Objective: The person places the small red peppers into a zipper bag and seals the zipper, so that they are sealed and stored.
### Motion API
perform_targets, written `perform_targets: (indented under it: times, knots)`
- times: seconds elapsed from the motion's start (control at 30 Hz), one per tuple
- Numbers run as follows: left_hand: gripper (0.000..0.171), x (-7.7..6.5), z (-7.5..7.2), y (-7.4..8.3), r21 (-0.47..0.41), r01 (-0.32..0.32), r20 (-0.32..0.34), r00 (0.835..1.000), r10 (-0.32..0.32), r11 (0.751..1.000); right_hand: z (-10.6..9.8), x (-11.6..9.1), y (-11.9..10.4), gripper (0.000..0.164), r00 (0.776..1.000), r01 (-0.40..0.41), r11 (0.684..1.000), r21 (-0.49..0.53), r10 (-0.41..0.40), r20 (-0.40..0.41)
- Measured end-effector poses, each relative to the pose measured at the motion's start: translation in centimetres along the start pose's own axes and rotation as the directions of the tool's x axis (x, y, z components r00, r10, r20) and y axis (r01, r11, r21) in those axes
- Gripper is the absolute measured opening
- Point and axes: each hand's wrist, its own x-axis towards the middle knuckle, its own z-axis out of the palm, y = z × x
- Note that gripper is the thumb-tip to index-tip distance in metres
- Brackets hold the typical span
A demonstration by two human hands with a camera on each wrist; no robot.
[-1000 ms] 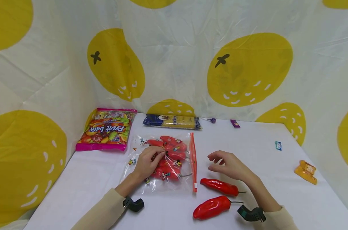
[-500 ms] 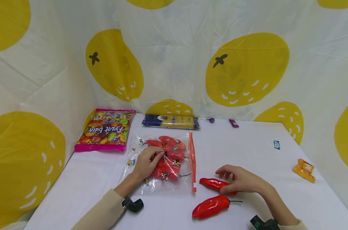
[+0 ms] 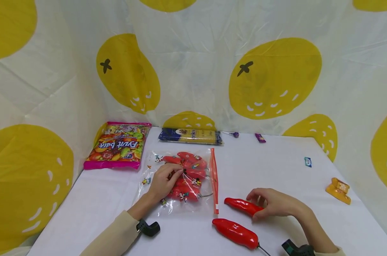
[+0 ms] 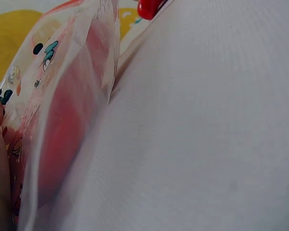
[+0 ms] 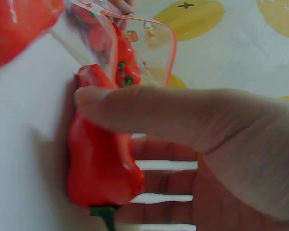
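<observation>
My left hand [image 3: 164,181] pinches the upper film of a clear zip bag [image 3: 190,209] printed with cartoon figures. Several red peppers [image 3: 188,192] lie inside the bag, and its orange zip edge [image 3: 215,181] faces right. My right hand [image 3: 276,204] grips a red pepper [image 3: 241,205] near its stem end, right of the bag. In the right wrist view my thumb lies across this pepper [image 5: 103,166], with the fingers behind it. A second loose red pepper [image 3: 235,233] lies nearer the front, stem pointing down and right. The left wrist view shows the bag [image 4: 62,96] from its side.
A bag of fruit candy [image 3: 118,145] lies at the back left. Behind the zip bag is a blue and yellow packet [image 3: 191,136], beside a lollipop [image 3: 235,134] and a purple-wrapped sweet [image 3: 260,138]. A small blue-green packet [image 3: 307,162] and an orange item [image 3: 338,191] lie to the right.
My right hand has moved from beside the bag, down and right, onto the upper loose pepper and now grips it. The lower pepper has turned, its stem swinging downward. The left hand stays put.
</observation>
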Motion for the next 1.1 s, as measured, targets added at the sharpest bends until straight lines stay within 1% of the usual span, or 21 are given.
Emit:
perform_targets:
  times: [0.1, 0.17, 0.23, 0.33, 0.5, 0.6, 0.73, 0.8, 0.9, 1.1]
  knots:
    - [0.02, 0.1, 0.0, 0.0, -0.004, -0.005, -0.001, 1.0, 0.005, 1.0, -0.3, -0.3, 0.2, 0.048, 1.0, -0.015, 1.0, -0.015, 0.015, 0.001]
    - [0.02, 0.1, 0.0, 0.0, -0.007, -0.008, -0.003, 1.0, 0.008, 1.0, -0.6, -0.4, 0.4, 0.044, 1.0, -0.024, 1.0, -0.016, 0.024, -0.013]
    - [0.019, 0.1, -0.1, 0.0, -0.007, -0.009, -0.003, 1.0, 0.009, 1.0, -0.8, -0.5, 0.6, 0.041, 0.999, -0.032, 0.999, -0.017, 0.031, -0.039]
    - [0.02, 0.2, -0.1, 0.1, -0.004, -0.002, 0.001, 1.0, 0.002, 1.0, -1.2, -0.4, 0.7, 0.038, 0.994, -0.028, 0.999, -0.04, 0.023, -0.107]
    - [0.02, 0.1, -0.2, 0.1, 0.005, 0.018, 0.007, 1.0, -0.018, 1.0, -1.8, 0.4, 0.7, 0.037, 0.971, 0.001, 0.997, -0.081, -0.02, -0.237]
    - [0.019, 0.1, -0.1, 0.0, 0.006, 0.007, -0.002, 1.0, -0.007, 1.0, -1.9, 1.2, 0.5, 0.037, 0.956, 0.019, 0.995, -0.093, -0.046, -0.29]
    - [0.018, 0.1, 0.0, -0.2, 0.002, -0.009, -0.013, 1.0, 0.009, 1.0, -1.8, 2.5, 0.0, 0.038, 0.937, 0.023, 0.994, -0.108, -0.059, -0.344]
    - [0.018, 0.1, 0.0, -0.1, 0.0, -0.006, -0.012, 1.0, 0.006, 1.0, -1.7, 3.3, -0.3, 0.039, 0.931, 0.023, 0.993, -0.113, -0.062, -0.359]
    - [0.019, 0.1, 0.0, 0.1, -0.004, 0.003, -0.004, 1.0, -0.003, 1.0, -1.5, 4.3, -0.8, 0.039, 0.928, 0.025, 0.994, -0.105, -0.062, -0.368]
    - [0.019, -0.1, 0.1, 0.0, -0.014, 0.008, -0.001, 1.0, -0.008, 1.0, -1.1, 6.4, -2.2, 0.039, 0.935, 0.05, 0.995, -0.083, -0.076, -0.347]
